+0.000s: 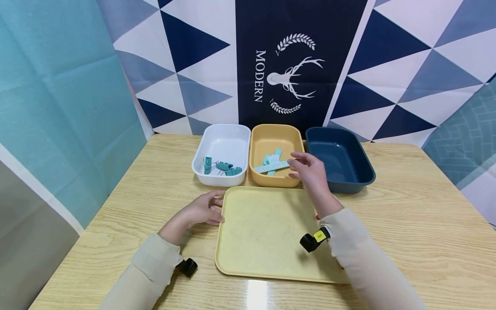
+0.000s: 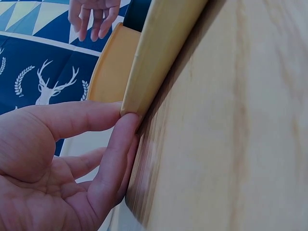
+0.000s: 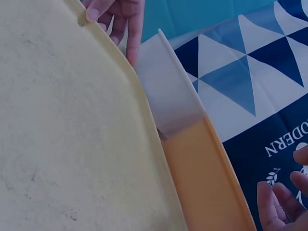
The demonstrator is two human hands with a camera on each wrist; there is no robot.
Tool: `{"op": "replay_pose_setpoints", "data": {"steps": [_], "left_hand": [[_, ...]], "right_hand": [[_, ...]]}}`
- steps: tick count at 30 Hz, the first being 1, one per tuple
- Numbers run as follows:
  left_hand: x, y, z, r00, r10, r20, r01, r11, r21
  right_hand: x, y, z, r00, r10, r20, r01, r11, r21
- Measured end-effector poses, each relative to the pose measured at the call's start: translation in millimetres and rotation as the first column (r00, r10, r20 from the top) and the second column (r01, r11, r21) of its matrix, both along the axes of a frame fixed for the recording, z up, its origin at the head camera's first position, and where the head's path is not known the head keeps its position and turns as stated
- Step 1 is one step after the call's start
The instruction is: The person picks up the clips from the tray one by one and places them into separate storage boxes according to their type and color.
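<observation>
My left hand (image 1: 203, 209) pinches the left rim of a pale yellow tray (image 1: 267, 237) between thumb and fingers; the left wrist view shows this grip on the tray edge (image 2: 159, 53). My right hand (image 1: 310, 170) hovers over the right side of the orange bin (image 1: 277, 132). Its fingers are loosely spread, and both wrist views show nothing between them. Inside that bin lie pale teal strips (image 1: 272, 166), one with printed marks like a measuring tape, its end close to my right fingertips. A small red bit (image 1: 317, 217) shows beside my right wrist, mostly hidden.
Left of the orange bin stands a white bin (image 1: 224, 131) with several teal binder clips (image 1: 224, 165). On the right is a dark blue bin (image 1: 341, 159). All three stand side by side behind the tray on a wooden table (image 1: 418, 206), against a patterned cloth (image 1: 201, 64).
</observation>
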State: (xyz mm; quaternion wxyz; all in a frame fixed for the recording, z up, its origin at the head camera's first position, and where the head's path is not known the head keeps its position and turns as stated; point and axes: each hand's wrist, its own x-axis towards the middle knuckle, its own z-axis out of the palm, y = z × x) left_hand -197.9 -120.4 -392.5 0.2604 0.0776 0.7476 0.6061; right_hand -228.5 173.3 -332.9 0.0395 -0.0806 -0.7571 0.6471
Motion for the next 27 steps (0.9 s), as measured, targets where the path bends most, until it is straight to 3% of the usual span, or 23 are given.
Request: {"op": "replay_pose_setpoints", "data": {"steps": [12,27], "left_hand": [[-0.5,0,-0.1,1.0,-0.004,-0.003,0.004,1.0,-0.006],[0.1,0,0.0,1.0,-0.005,-0.008,0.005,1.0,-0.003]], "right_hand": [[17.0,3,12.0,0.999,0.007,-0.034,-0.008,1.0,-0.03],[30.5,12,5.8,1.0,-0.011,-0.001,0.011,0.999,0.031]]}}
